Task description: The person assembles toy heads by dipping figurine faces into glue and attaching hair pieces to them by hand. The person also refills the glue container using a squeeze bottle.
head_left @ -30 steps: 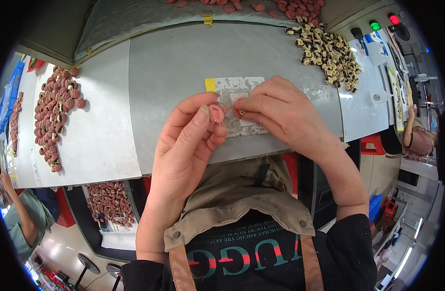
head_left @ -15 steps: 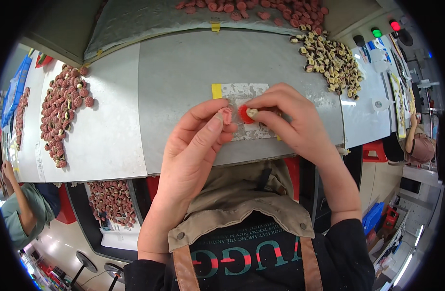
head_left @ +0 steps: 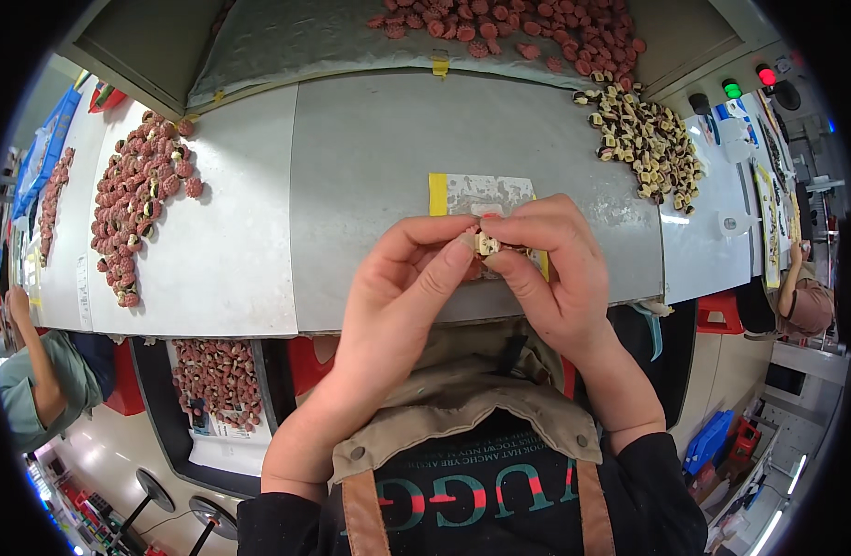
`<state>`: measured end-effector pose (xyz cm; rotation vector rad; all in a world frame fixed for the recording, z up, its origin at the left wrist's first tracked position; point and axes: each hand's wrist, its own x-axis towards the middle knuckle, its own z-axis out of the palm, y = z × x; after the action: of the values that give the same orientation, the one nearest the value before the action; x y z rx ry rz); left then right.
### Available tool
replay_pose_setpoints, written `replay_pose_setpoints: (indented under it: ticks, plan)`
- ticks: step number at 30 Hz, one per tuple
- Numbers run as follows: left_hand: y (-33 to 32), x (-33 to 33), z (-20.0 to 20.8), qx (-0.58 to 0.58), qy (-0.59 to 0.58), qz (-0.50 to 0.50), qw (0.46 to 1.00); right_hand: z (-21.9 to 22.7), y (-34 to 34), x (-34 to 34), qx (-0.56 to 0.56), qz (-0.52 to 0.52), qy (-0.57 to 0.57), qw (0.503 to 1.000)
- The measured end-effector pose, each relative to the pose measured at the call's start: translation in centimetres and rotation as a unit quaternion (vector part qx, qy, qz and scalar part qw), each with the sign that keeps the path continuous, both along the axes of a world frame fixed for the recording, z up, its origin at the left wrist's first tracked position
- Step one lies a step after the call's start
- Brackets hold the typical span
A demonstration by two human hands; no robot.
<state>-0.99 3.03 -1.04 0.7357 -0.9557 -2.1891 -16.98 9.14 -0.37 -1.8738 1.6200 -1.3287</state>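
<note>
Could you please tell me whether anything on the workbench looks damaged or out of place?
Yes: the white patch on the workbench, beside the yellow strip, looks worn, with uneven grey blotches on its surface. Nothing else clearly stands out.

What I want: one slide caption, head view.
Left hand and right hand hold a cream piece over the table, pink pile at left.

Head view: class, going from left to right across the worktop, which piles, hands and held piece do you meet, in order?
Narrow row of pink pieces, larger pink pile, left hand, small cream-faced piece, right hand, pile of cream-and-dark pieces.
</note>
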Motion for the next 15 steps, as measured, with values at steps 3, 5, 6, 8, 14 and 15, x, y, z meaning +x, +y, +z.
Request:
replay_pose_setpoints:
  ticks: [3,5,6,8,14,15]
  plan:
    - [1.3,-0.8,-1.3,-0.158,-0.004,0.089,0.983,-0.7,0.3,1.1,0.016,-0.019,-0.108,0.994]
    - [1.6,-0.8,-1.5,-0.244,-0.014,0.13,0.961,-0.8,0.5,1.2,0.044,-0.023,-0.221,0.974]
    - [1.4,-0.7,-1.0,-0.243,-0.015,0.129,0.961,-0.8,0.7,0.8,0.005,-0.027,-0.101,0.995]
    - [0.6,-0.2,0.0,-0.043,-0.01,0.017,0.999,-0.7,0.9,0.4,-0.032,-0.032,0.019,0.999]
    - [0.6,-0.6,0.7,-0.097,-0.057,-0.049,0.992,-1.9,1.2,-0.2,-0.064,-0.014,0.067,0.996]
    - [1.0,-0.9,0.5,-0.098,-0.06,-0.052,0.992,-2.0,1.2,-0.2,-0.076,-0.025,0.067,0.995]
